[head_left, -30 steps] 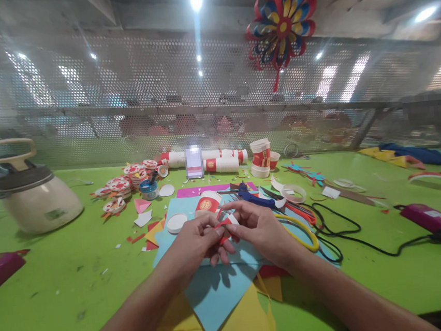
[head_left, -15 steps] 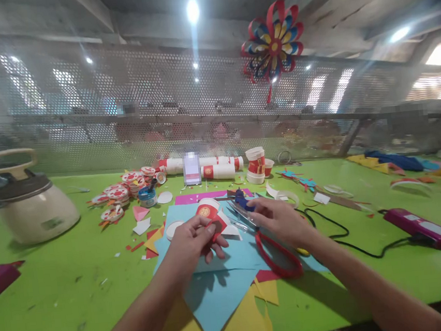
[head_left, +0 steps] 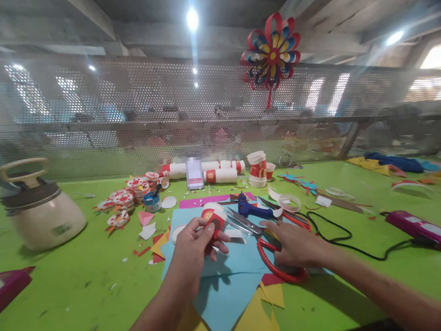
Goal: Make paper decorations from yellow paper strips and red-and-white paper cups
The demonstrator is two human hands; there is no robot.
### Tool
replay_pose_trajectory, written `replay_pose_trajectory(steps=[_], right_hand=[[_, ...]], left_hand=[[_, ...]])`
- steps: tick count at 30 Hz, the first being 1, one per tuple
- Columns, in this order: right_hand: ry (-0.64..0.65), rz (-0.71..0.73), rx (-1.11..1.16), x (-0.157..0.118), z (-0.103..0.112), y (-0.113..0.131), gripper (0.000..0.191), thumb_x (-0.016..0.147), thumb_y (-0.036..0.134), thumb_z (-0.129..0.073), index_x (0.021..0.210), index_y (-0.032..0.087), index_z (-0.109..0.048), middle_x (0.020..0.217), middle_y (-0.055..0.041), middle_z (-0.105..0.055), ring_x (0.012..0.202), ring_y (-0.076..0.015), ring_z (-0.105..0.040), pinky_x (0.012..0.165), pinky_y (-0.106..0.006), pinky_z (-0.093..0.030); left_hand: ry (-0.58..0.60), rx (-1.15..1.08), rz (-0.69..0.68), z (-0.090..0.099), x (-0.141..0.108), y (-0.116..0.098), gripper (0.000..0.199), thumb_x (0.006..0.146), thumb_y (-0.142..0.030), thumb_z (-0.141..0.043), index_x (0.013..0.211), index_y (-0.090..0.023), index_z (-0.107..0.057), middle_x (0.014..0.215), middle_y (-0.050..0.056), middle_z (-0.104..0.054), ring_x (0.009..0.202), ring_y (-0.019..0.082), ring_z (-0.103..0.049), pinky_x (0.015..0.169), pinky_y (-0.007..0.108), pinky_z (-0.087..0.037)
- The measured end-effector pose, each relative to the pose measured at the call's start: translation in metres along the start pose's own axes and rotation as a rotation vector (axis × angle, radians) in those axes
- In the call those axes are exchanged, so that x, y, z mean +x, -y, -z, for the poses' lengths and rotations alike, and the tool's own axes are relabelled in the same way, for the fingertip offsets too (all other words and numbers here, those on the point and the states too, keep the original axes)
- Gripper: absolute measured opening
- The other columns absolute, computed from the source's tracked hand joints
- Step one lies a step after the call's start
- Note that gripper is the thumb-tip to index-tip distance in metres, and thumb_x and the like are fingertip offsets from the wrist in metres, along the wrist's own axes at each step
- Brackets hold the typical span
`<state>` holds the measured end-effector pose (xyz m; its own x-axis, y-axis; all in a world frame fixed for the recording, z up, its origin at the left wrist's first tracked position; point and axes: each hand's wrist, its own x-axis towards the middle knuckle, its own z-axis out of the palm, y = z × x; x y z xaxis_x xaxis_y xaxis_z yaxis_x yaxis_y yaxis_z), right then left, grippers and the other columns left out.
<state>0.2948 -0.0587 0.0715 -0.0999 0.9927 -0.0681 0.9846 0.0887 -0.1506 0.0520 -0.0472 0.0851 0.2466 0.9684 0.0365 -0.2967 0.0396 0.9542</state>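
Observation:
A red and white paper cup [head_left: 213, 217] is gripped between the thumb and fingers of my left hand [head_left: 203, 238], above light blue paper sheets [head_left: 227, 290]. My right hand [head_left: 294, 241] is at the red-handled scissors [head_left: 266, 257], its fingers curled at the handles; whether it grips them is hard to tell. The scissor blades point up and left towards the cup. Just beyond my right hand lies a dark blue tool [head_left: 256, 211], perhaps a glue gun. A white paper scrap [head_left: 235, 235] rests on the blue paper between my hands.
Stacked cups [head_left: 257, 169], a phone [head_left: 194, 173] and a blue jar [head_left: 153, 202] stand at the back. Red-spotted paper crafts [head_left: 120, 199] are left of the jar. A beige kettle [head_left: 46, 218] stands far left; a purple device [head_left: 423, 226] with a black cable lies right.
My right hand has moved from above the blue tool down and right to the scissor handles. My left hand still holds the cup, now turned slightly. The view has shifted a little.

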Motion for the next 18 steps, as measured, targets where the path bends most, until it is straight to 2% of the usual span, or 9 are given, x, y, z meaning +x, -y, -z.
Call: replay_pose_trajectory(steps=[3, 5, 7, 9, 12, 14, 15, 18], right_hand=[[-0.005, -0.027, 0.028, 0.003, -0.002, 0.001, 0.059, 0.070, 0.027, -0.057, 0.127, 0.019, -0.048, 0.111, -0.0147, -0.063, 0.097, -0.0304, -0.059, 0.075, -0.035, -0.042], [-0.019, -0.043, 0.077, 0.000, 0.003, 0.003, 0.044, 0.077, 0.033, -0.052, 0.119, 0.020, -0.053, 0.104, -0.0124, -0.066, 0.090, -0.0280, -0.061, 0.071, -0.033, -0.043], [-0.075, -0.065, 0.164, -0.008, 0.010, 0.003, 0.036, 0.080, 0.036, -0.048, 0.113, 0.022, -0.057, 0.097, -0.0098, -0.068, 0.082, -0.0260, -0.062, 0.066, -0.032, -0.044], [-0.190, -0.056, 0.258, -0.020, 0.014, 0.002, 0.037, 0.079, 0.037, -0.051, 0.112, 0.022, -0.060, 0.095, -0.0085, -0.069, 0.079, -0.0261, -0.062, 0.066, -0.033, -0.045], [-0.319, 0.053, 0.483, -0.037, 0.009, 0.001, 0.044, 0.076, 0.041, -0.056, 0.116, 0.023, -0.060, 0.087, -0.0076, -0.069, 0.073, -0.0257, -0.062, 0.066, -0.035, -0.047], [-0.276, 0.115, 0.699, -0.043, -0.002, 0.005, 0.040, 0.079, 0.039, -0.055, 0.116, 0.024, -0.059, 0.078, -0.0069, -0.067, 0.064, -0.0226, -0.061, 0.059, -0.033, -0.048], [-0.262, 0.143, 0.785, -0.044, -0.006, 0.008, 0.035, 0.079, 0.040, -0.055, 0.110, 0.024, -0.062, 0.071, -0.0063, -0.066, 0.058, -0.0214, -0.060, 0.054, -0.032, -0.047], [-0.217, 0.184, 0.852, -0.049, -0.012, 0.023, 0.027, 0.078, 0.044, -0.056, 0.094, 0.025, -0.067, 0.065, -0.0063, -0.063, 0.058, -0.0218, -0.060, 0.053, -0.033, -0.048]], left_hand=[[-0.036, -0.038, -0.006, 0.000, -0.001, -0.004, 0.020, 0.077, -0.031, -0.063, 0.076, -0.017, -0.049, 0.068, 0.003, -0.068, 0.055, 0.012, -0.060, 0.047, 0.020, -0.040], [-0.076, -0.063, -0.020, 0.000, -0.002, -0.007, 0.019, 0.077, -0.031, -0.063, 0.077, -0.017, -0.050, 0.070, 0.003, -0.068, 0.060, 0.013, -0.062, 0.050, 0.021, -0.043], [-0.116, -0.085, -0.027, 0.001, -0.002, -0.009, 0.018, 0.078, -0.031, -0.063, 0.079, -0.017, -0.053, 0.073, 0.003, -0.069, 0.066, 0.015, -0.064, 0.055, 0.023, -0.047], [-0.146, -0.113, -0.034, 0.002, -0.002, -0.010, 0.018, 0.076, -0.031, -0.065, 0.080, -0.017, -0.055, 0.078, 0.004, -0.069, 0.073, 0.017, -0.065, 0.061, 0.026, -0.050], [-0.173, -0.140, -0.058, 0.004, 0.000, -0.011, 0.018, 0.073, -0.030, -0.068, 0.078, -0.016, -0.058, 0.081, 0.003, -0.067, 0.076, 0.016, -0.064, 0.071, 0.030, -0.052], [-0.164, -0.161, -0.075, 0.004, 0.001, -0.012, 0.017, 0.072, -0.029, -0.069, 0.074, -0.016, -0.058, 0.076, 0.001, -0.065, 0.071, 0.014, -0.062, 0.073, 0.029, -0.050], [-0.150, -0.184, -0.080, 0.004, 0.001, -0.012, 0.017, 0.072, -0.028, -0.069, 0.072, -0.016, -0.058, 0.073, 0.001, -0.064, 0.069, 0.013, -0.061, 0.073, 0.028, -0.049], [-0.102, -0.274, -0.076, 0.002, -0.001, -0.016, 0.016, 0.072, -0.024, -0.069, 0.069, -0.016, -0.056, 0.070, -0.001, -0.061, 0.067, 0.012, -0.058, 0.075, 0.028, -0.047]])
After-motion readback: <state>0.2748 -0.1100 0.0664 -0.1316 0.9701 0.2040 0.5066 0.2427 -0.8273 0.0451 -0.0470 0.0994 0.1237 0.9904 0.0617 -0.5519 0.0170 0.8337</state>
